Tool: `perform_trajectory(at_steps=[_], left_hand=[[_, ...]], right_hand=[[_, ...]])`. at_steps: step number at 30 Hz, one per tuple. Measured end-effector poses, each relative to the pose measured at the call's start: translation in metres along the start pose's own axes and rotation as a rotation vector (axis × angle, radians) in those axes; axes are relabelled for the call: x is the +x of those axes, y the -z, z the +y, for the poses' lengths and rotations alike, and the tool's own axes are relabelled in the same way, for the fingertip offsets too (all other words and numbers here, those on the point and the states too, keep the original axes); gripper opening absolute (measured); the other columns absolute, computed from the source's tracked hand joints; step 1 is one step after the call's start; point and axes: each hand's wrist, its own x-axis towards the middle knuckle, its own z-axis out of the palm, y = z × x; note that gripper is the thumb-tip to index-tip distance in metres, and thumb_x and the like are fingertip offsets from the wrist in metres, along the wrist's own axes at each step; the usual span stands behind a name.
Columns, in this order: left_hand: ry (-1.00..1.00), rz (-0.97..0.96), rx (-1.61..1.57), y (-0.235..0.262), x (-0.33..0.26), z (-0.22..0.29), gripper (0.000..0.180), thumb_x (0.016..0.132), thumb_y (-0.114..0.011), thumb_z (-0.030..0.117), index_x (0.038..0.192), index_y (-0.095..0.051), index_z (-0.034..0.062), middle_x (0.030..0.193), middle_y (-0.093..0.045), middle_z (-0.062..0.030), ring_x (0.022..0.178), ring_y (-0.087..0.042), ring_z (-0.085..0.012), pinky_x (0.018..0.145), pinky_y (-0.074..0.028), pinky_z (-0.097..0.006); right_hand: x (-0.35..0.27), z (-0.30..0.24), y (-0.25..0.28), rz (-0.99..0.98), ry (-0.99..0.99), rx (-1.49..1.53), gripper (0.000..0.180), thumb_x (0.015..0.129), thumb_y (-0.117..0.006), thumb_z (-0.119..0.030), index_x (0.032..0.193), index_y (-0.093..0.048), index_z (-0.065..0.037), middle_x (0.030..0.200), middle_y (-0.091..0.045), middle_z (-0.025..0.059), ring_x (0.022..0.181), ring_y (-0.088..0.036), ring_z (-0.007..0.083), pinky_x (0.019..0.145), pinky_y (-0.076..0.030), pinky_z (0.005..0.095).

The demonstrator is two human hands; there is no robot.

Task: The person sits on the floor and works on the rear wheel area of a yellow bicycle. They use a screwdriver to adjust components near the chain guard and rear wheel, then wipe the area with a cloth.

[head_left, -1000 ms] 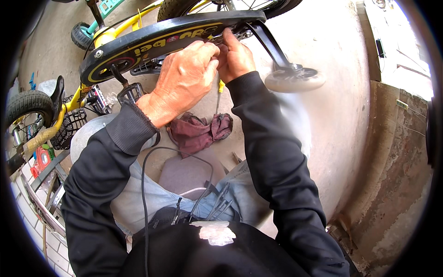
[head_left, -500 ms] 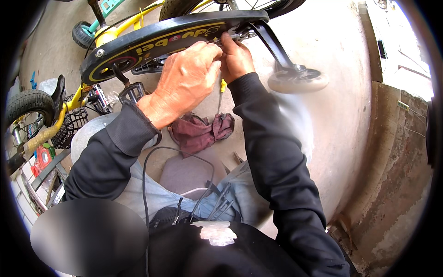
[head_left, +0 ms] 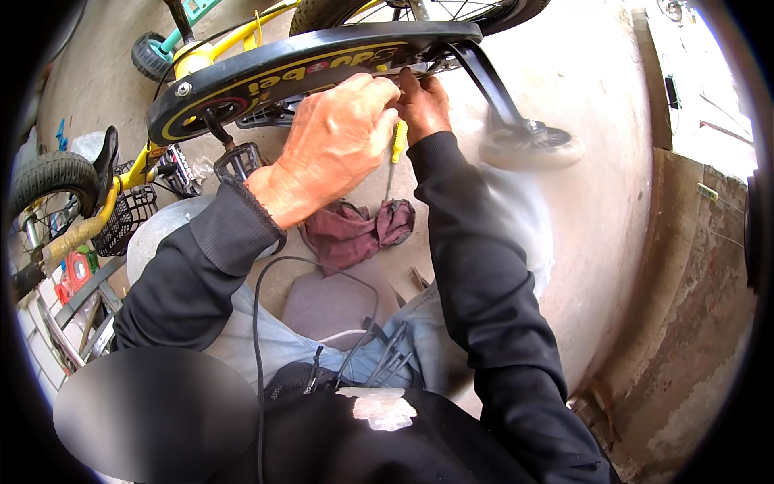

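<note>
Black chain guard [head_left: 314, 68] sits just above L hand [head_left: 330, 141], curled w/ fingertips hidden, & R hand [head_left: 426, 109], fingers bent near guard's lower edge (can't tell what either grips), yellow-handled screwdriver [head_left: 399, 141] just below R hand.

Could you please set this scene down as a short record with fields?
Left hand: curled at the lower edge of a black chain guard; fingertips hidden
Right hand: close beside it, toward the guard's right end; grip unclear
Right of hands: small pale-rimmed wheel on a black bracket
Left of hands: black pedal
Below hands: yellow-handled tool, shaft toward a dark red cloth
</note>
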Motion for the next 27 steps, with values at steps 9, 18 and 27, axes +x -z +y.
perform_trajectory(at_steps=[9, 18, 27], left_hand=[[0.001, -0.023, 0.004, 0.001, -0.001, 0.0, 0.016, 0.083, -0.064, 0.004, 0.098, -0.063, -0.0005, 0.088, -0.064, -0.015, 0.078, -0.065, -0.0318, 0.068, -0.052, -0.037], [-0.016, -0.05, -0.01, -0.001, -0.002, 0.001, 0.015, 0.083, -0.064, 0.005, 0.097, -0.063, -0.0003, 0.086, -0.063, -0.0153, 0.078, -0.063, -0.0332, 0.069, -0.051, -0.038], [-0.028, -0.052, -0.016, -0.001, -0.002, 0.002, 0.014, 0.083, -0.063, 0.005, 0.097, -0.062, -0.0004, 0.086, -0.063, -0.0158, 0.079, -0.063, -0.0345, 0.07, -0.051, -0.039]], right_hand=[[-0.007, -0.007, -0.007, 0.179, 0.054, -0.304, 0.035, 0.09, -0.061, -0.027, 0.099, -0.059, 0.007, 0.073, -0.065, 0.0132, 0.06, -0.065, 0.0198, 0.055, -0.051, 0.0314], [0.001, -0.004, 0.002, 0.089, -0.052, -0.364, 0.056, 0.087, -0.058, -0.046, 0.099, -0.067, 0.009, 0.094, -0.069, 0.0233, 0.089, -0.068, 0.0307, 0.081, -0.051, 0.0373], [-0.025, -0.027, -0.014, 0.216, -0.011, -0.326, 0.034, 0.087, -0.058, -0.022, 0.096, -0.061, 0.011, 0.086, -0.068, 0.0202, 0.068, -0.067, 0.0227, 0.061, -0.054, 0.0351]])
